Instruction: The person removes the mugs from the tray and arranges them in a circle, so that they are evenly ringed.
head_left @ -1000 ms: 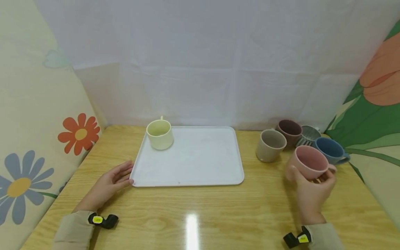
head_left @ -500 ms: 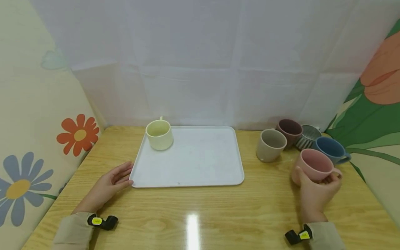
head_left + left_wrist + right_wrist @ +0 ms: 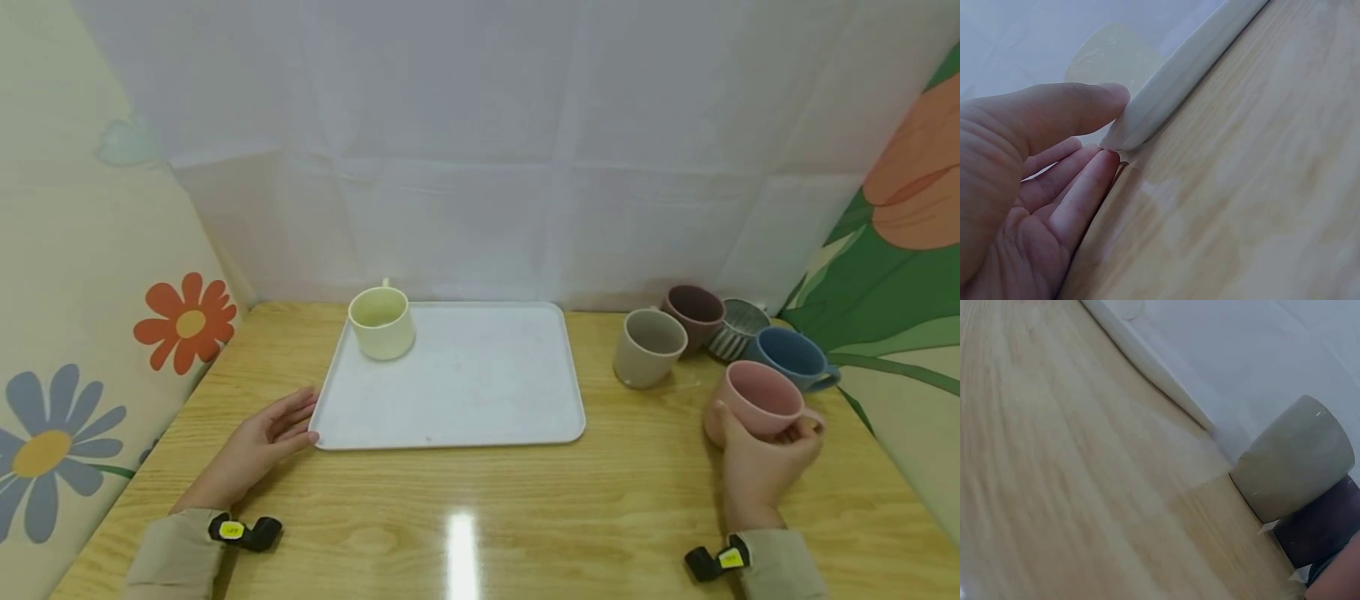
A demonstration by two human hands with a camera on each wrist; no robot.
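My right hand (image 3: 767,475) holds a pink mug (image 3: 761,400) upright, thumb on its near left side and fingers by its handle. I cannot tell whether its base touches the table. Close behind it stands a blue mug (image 3: 791,358). My left hand (image 3: 258,446) rests against the near left corner of a white tray (image 3: 487,392). In the left wrist view the thumb (image 3: 1113,97) and fingertips (image 3: 1107,156) touch the tray's edge without curling round it. A pale yellow mug (image 3: 384,333) stands at the tray's far left, handle pointing away.
Right of the tray, a grey-beige mug (image 3: 648,358), a dark maroon mug (image 3: 695,321) and a ribbed grey cup (image 3: 737,333) stand close together on the wooden table (image 3: 525,517). A white cloth (image 3: 450,167) hangs behind, with flowered panels (image 3: 907,308) at both sides.
My right hand has carried the pink mug a little to the right and slightly lower in the view, close in front of the blue mug. The left hand and tray have stayed put.
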